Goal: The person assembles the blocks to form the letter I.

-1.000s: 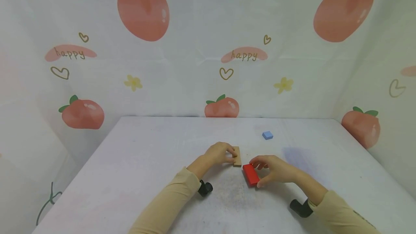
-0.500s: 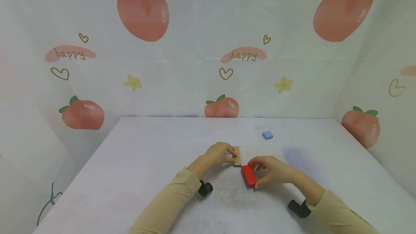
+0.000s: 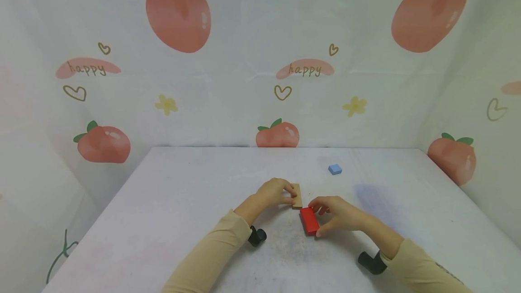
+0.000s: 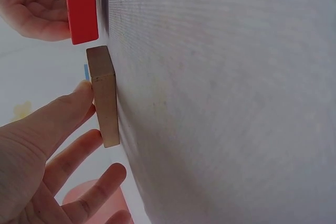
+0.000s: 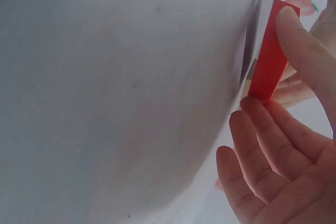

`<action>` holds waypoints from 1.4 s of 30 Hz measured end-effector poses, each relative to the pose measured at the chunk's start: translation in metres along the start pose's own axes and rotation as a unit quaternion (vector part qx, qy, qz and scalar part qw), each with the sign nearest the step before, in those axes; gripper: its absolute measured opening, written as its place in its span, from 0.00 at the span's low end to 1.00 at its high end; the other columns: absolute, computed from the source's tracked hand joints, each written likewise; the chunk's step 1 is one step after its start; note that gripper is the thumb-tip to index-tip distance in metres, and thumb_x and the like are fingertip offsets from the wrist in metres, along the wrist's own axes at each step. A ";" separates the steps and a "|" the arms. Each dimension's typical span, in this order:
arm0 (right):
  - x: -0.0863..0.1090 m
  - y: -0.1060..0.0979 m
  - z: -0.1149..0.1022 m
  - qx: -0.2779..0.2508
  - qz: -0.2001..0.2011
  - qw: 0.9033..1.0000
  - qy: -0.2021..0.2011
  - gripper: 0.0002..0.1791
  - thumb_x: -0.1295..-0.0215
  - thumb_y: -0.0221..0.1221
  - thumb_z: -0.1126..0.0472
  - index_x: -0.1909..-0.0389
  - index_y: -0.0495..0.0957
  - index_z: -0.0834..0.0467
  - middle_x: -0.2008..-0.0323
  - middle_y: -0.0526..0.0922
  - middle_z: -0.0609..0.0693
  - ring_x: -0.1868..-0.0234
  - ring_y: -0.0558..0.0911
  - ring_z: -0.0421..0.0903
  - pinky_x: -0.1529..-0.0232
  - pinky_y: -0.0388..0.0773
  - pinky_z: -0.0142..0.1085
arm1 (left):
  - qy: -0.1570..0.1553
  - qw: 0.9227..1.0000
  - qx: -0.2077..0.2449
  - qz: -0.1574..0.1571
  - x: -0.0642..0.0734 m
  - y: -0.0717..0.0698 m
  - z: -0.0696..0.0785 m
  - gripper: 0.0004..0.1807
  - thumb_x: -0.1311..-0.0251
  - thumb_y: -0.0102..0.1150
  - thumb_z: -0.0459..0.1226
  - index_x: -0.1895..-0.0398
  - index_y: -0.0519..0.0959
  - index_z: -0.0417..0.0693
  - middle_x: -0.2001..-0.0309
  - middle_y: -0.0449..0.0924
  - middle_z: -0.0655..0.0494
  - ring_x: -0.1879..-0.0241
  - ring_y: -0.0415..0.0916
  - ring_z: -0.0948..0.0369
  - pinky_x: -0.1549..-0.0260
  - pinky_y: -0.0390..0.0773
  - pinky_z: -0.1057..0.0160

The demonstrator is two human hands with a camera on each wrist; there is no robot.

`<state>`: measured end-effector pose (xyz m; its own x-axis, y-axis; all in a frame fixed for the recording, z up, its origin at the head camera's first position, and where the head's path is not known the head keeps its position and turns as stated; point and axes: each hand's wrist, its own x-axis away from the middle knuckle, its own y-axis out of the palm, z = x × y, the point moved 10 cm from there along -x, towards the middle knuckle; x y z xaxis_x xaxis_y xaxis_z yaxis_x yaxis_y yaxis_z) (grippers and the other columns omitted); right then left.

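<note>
A flat wooden block [image 3: 297, 197] lies on the table, its long side pointing away from me. My left hand [image 3: 273, 192] pinches it from the left between thumb and fingers, as the left wrist view shows on the wooden block [image 4: 106, 103]. Just nearer and to the right is a red rectangular block [image 3: 310, 221], held by my right hand [image 3: 339, 214]. In the right wrist view, the thumb lies on one end of the red block [image 5: 270, 61] and fingertips meet the other end. The red block's far end sits close to the wooden block's near end.
A small blue block [image 3: 335, 169] lies farther back on the table [image 3: 195, 184], right of centre. Black wrist cameras, one at the left cuff [image 3: 257, 236] and one at the right cuff [image 3: 372, 263], hang low over the tabletop. A fruit-printed cloth [image 3: 244, 35] stands behind.
My right hand has shifted slightly left with the red block, which has turned a little straighter toward the wooden block. The left hand and wooden block have stayed in place.
</note>
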<state>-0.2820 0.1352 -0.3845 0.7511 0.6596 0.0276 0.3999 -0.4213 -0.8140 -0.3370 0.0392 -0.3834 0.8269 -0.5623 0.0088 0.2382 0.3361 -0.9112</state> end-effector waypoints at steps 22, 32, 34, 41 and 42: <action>-0.009 0.007 0.000 -0.014 0.006 0.999 0.044 0.31 0.58 0.73 0.55 0.53 0.74 0.64 0.61 0.82 0.51 0.63 0.79 0.43 0.62 0.76 0.30 | 0.004 1.000 0.004 0.004 0.000 -0.001 0.001 0.12 0.48 0.66 0.41 0.60 0.85 0.50 0.50 0.82 0.55 0.45 0.75 0.57 0.42 0.72 0.59; -0.011 0.006 -0.007 -0.015 0.017 0.999 0.040 0.31 0.59 0.73 0.55 0.55 0.75 0.65 0.63 0.82 0.51 0.64 0.79 0.42 0.63 0.77 0.30 | 0.003 1.000 -0.001 0.001 -0.001 0.000 0.000 0.12 0.48 0.66 0.41 0.60 0.85 0.50 0.50 0.82 0.55 0.45 0.75 0.57 0.43 0.72 0.60; -0.011 0.006 -0.009 -0.014 0.019 0.999 0.037 0.30 0.59 0.73 0.55 0.55 0.75 0.65 0.63 0.83 0.51 0.65 0.79 0.41 0.63 0.77 0.29 | -0.001 1.000 -0.002 -0.001 -0.001 0.001 -0.001 0.12 0.48 0.66 0.42 0.60 0.85 0.51 0.50 0.82 0.56 0.44 0.75 0.58 0.43 0.72 0.60; -0.011 0.006 -0.013 -0.008 0.028 0.999 0.033 0.30 0.60 0.74 0.55 0.56 0.75 0.65 0.64 0.83 0.51 0.65 0.79 0.40 0.64 0.76 0.28 | -0.009 1.000 -0.003 -0.005 -0.002 0.002 -0.002 0.12 0.48 0.66 0.42 0.59 0.85 0.52 0.49 0.82 0.57 0.44 0.74 0.58 0.42 0.71 0.61; -0.011 0.006 -0.013 -0.007 0.028 0.999 0.034 0.31 0.60 0.74 0.55 0.56 0.75 0.65 0.64 0.83 0.51 0.65 0.79 0.40 0.64 0.76 0.28 | -0.009 1.000 -0.004 -0.005 -0.001 0.002 -0.002 0.12 0.48 0.66 0.42 0.59 0.85 0.52 0.49 0.82 0.57 0.44 0.74 0.58 0.42 0.71 0.61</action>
<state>-0.2813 0.1171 -0.3820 0.8064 0.5910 0.0215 0.3625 -0.4652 -0.8076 -0.3388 0.0391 -0.3861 0.8336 -0.5518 0.0247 0.2420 0.3245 -0.9144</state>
